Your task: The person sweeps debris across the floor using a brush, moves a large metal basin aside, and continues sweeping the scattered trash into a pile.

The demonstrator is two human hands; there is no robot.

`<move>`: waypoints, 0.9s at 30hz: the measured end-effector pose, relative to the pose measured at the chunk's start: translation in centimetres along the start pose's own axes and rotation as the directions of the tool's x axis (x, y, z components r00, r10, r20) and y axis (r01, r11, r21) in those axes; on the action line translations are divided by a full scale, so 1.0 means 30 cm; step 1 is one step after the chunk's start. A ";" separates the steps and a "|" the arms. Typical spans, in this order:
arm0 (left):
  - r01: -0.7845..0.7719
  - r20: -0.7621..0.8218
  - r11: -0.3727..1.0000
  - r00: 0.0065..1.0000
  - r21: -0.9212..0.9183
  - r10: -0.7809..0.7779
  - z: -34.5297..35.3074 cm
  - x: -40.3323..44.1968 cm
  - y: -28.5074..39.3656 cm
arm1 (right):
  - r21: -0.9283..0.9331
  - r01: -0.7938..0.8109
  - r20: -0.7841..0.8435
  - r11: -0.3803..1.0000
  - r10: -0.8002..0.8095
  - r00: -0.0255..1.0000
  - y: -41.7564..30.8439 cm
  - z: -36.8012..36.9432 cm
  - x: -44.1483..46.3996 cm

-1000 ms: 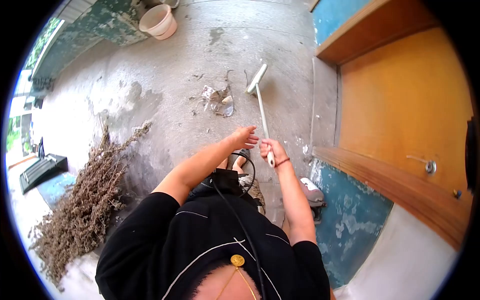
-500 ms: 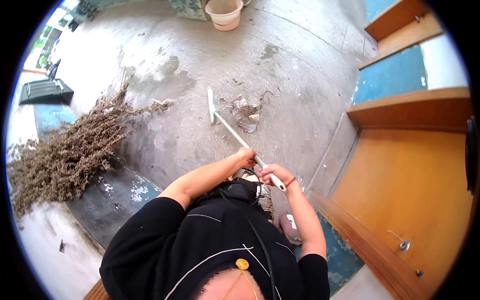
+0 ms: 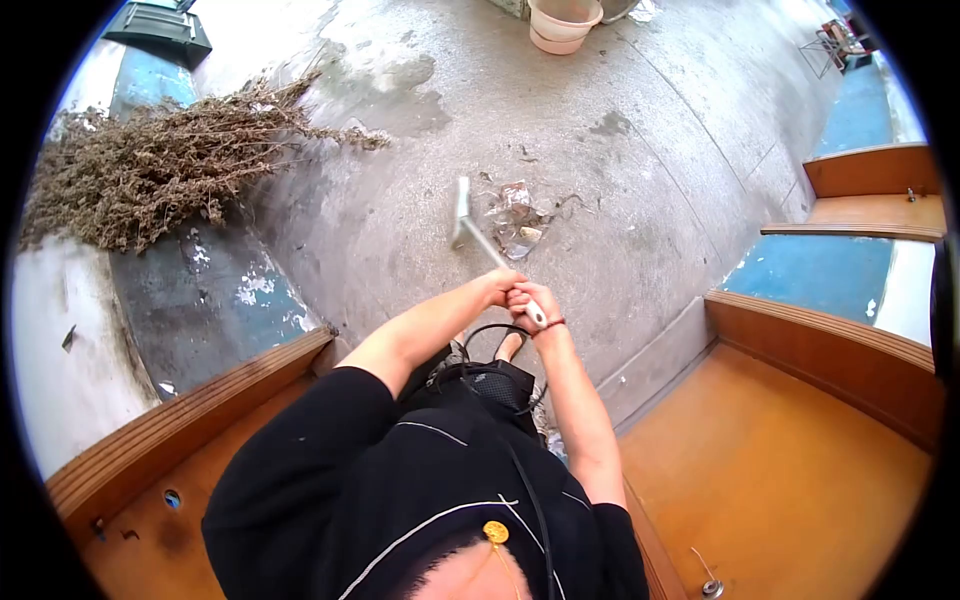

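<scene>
Some broom handle (image 3: 486,244) invisible behind left hand (image 3: 499,286) and right hand (image 3: 540,302)

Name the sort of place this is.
Probably a doorway opening onto a passage or yard in an older building: wooden door, stained bare floor, peeling blue wall paint.

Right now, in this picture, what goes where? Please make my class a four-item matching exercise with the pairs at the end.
Column 1
1. long-handled tool
2. dried branches
3. litter
4. bucket

Column 2
A. at the picture's top edge
B. in the person's left grip and right grip
C. brown, heaped at picture left
D. on the floor, picture-right of the tool

Pairs: 1-B, 2-C, 3-D, 4-A
</scene>
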State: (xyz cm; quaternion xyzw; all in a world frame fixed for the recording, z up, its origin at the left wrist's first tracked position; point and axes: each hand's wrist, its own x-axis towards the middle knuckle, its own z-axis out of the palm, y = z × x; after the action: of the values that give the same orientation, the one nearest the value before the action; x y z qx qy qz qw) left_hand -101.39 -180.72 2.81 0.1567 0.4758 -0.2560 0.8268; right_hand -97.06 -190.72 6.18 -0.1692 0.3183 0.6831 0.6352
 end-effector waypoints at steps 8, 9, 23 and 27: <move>-0.272 0.001 0.954 0.962 0.126 0.274 0.229 0.088 -0.171 | -0.465 0.064 -0.210 0.883 -0.180 0.961 -0.063 0.006 -0.278; -0.283 -0.005 0.953 0.959 0.109 0.285 0.241 0.072 -0.192 | -0.521 0.075 -0.207 0.851 -0.211 0.955 -0.041 0.038 -0.315; -0.253 -0.314 0.908 0.938 -0.334 0.146 -0.112 -0.144 -0.431 | -0.329 -0.535 -0.342 0.779 0.429 0.836 0.210 -0.062 -0.077; -0.074 0.024 0.845 0.994 -0.530 0.102 -0.183 -0.159 -0.479 | -0.365 -0.579 -0.320 0.729 0.486 0.813 0.262 -0.178 0.002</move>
State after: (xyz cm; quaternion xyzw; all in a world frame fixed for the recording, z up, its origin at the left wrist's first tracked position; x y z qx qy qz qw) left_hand -115.48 -188.43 3.97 -0.0614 0.4987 -0.0810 0.8608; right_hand -105.66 -194.07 3.93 -0.2799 0.2509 0.8700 0.3192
